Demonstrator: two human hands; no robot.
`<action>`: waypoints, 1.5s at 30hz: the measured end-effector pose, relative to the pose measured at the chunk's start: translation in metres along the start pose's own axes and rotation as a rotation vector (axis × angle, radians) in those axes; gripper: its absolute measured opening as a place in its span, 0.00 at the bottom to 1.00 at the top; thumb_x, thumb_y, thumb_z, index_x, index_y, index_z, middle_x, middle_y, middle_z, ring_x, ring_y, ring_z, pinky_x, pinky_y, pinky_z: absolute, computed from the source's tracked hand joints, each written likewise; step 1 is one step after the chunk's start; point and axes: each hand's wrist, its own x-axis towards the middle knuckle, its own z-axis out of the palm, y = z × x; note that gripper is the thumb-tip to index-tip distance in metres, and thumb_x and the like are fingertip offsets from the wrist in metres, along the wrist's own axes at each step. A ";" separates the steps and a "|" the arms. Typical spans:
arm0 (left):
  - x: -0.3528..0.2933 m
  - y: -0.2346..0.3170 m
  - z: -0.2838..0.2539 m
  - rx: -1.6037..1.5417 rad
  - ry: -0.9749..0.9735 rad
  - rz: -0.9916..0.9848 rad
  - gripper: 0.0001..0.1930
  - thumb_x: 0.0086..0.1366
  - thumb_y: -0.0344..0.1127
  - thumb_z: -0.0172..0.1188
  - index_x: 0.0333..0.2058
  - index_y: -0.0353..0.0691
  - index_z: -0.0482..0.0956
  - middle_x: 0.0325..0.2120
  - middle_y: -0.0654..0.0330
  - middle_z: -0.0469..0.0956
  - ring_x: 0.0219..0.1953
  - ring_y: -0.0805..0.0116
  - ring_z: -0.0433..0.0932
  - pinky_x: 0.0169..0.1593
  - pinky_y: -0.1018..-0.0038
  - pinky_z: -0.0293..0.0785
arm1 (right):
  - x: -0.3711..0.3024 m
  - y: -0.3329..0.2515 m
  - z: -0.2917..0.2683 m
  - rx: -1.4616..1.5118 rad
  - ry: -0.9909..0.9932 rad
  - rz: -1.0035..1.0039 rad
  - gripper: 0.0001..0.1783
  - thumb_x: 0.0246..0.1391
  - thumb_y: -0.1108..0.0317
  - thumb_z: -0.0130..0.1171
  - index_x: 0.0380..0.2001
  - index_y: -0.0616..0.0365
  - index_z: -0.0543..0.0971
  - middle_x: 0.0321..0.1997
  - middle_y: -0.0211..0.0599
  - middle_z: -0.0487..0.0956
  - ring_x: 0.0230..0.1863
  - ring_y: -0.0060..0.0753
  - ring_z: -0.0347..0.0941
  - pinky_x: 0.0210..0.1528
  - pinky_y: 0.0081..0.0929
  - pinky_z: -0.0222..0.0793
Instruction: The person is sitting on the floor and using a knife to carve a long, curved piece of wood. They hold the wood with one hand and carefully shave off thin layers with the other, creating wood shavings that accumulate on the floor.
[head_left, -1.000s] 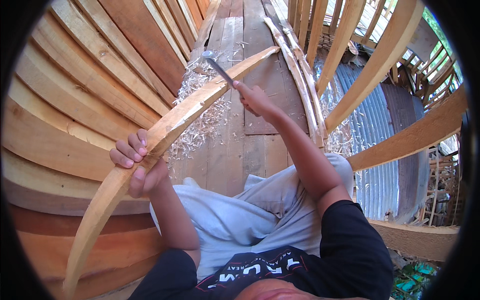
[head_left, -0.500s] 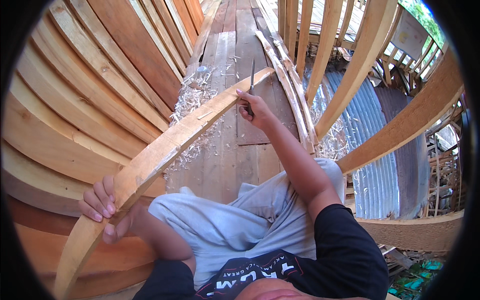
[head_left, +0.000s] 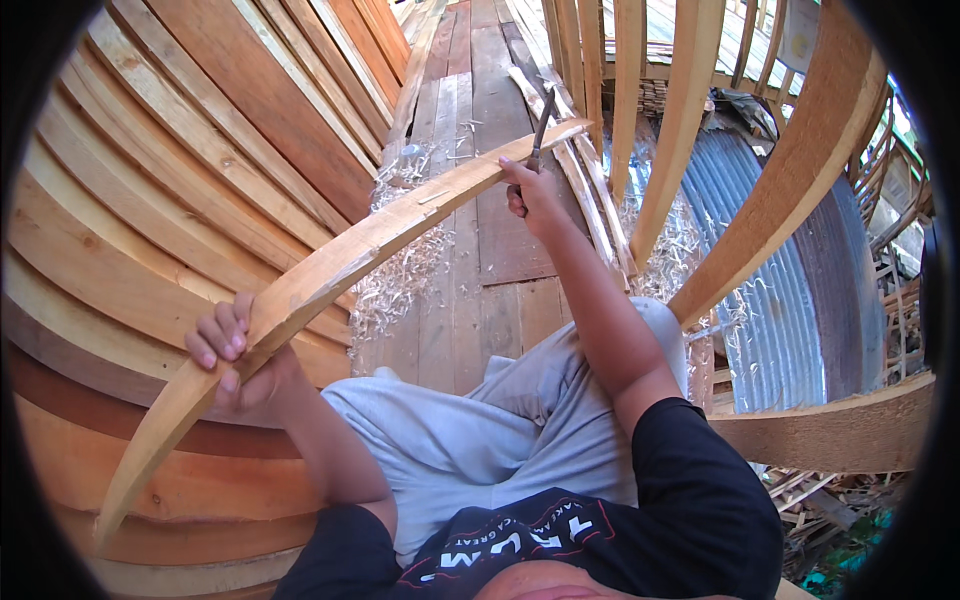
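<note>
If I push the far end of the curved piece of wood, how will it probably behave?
The curved piece of wood is probably stiff, as it looks thick. It may swing, being long and gripped by the left hand towards its near end. Its flat faces should discourage rolling.

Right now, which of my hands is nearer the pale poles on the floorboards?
Right. Your right hand is just left of the pale poles; your left hand is much farther off, at lower left, gripping the curved timber.

White lettering [head_left: 579, 527] across front of black shirt [head_left: 700, 490].
</note>
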 end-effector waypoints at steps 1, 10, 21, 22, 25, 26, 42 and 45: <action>-0.004 -0.008 -0.006 0.002 0.010 -0.005 0.13 0.43 0.33 0.63 0.28 0.50 0.69 0.23 0.71 0.68 0.31 0.77 0.70 0.45 0.77 0.64 | 0.002 0.001 -0.007 -0.009 0.028 0.012 0.17 0.52 0.61 0.67 0.30 0.58 0.70 0.22 0.28 0.69 0.12 0.16 0.58 0.11 0.19 0.49; -0.026 -0.028 -0.017 0.160 0.207 -0.087 0.18 0.43 0.37 0.60 0.35 0.48 0.68 0.27 0.66 0.67 0.38 0.69 0.70 0.62 0.62 0.61 | 0.011 0.011 -0.022 -0.166 0.188 0.049 0.14 0.55 0.61 0.63 0.30 0.60 0.72 0.17 0.27 0.67 0.12 0.18 0.58 0.12 0.21 0.50; -0.027 -0.018 -0.020 0.165 0.209 -0.072 0.14 0.44 0.36 0.59 0.33 0.49 0.69 0.27 0.67 0.67 0.37 0.70 0.71 0.63 0.60 0.60 | 0.005 0.007 -0.004 -0.296 0.082 0.057 0.14 0.58 0.58 0.60 0.31 0.58 0.75 0.14 0.25 0.65 0.13 0.19 0.58 0.14 0.24 0.52; -0.025 -0.015 -0.017 0.161 0.200 -0.044 0.13 0.44 0.36 0.59 0.32 0.49 0.69 0.26 0.68 0.67 0.37 0.70 0.71 0.61 0.62 0.61 | 0.005 0.008 -0.001 -0.317 0.066 0.062 0.15 0.58 0.56 0.60 0.31 0.58 0.75 0.15 0.25 0.65 0.13 0.18 0.58 0.14 0.24 0.52; -0.015 0.003 -0.004 0.126 0.131 0.008 0.12 0.45 0.34 0.59 0.30 0.49 0.68 0.25 0.68 0.66 0.34 0.72 0.70 0.55 0.67 0.64 | 0.004 0.009 0.010 -0.392 -0.018 0.065 0.18 0.59 0.52 0.59 0.32 0.59 0.77 0.15 0.26 0.66 0.13 0.18 0.58 0.15 0.24 0.51; -0.011 0.012 0.001 0.112 0.104 0.018 0.11 0.45 0.34 0.59 0.30 0.48 0.68 0.24 0.68 0.66 0.33 0.72 0.69 0.52 0.69 0.65 | 0.002 0.009 0.014 -0.425 -0.068 0.061 0.19 0.60 0.51 0.58 0.32 0.59 0.78 0.14 0.26 0.65 0.13 0.18 0.58 0.15 0.24 0.51; 0.206 0.134 0.050 0.336 -0.048 -0.113 0.08 0.52 0.32 0.61 0.27 0.31 0.77 0.28 0.52 0.74 0.38 0.60 0.73 0.52 0.61 0.68 | -0.061 -0.010 0.094 -0.658 -0.432 -0.146 0.24 0.56 0.47 0.62 0.34 0.63 0.82 0.20 0.29 0.80 0.23 0.19 0.71 0.26 0.24 0.67; 0.257 0.108 0.078 0.370 -0.043 -0.252 0.10 0.51 0.33 0.64 0.30 0.31 0.81 0.27 0.53 0.77 0.36 0.62 0.72 0.51 0.64 0.67 | -0.060 -0.017 0.093 -1.002 -0.122 -0.742 0.28 0.43 0.47 0.73 0.21 0.61 0.73 0.36 0.38 0.79 0.25 0.34 0.76 0.30 0.33 0.71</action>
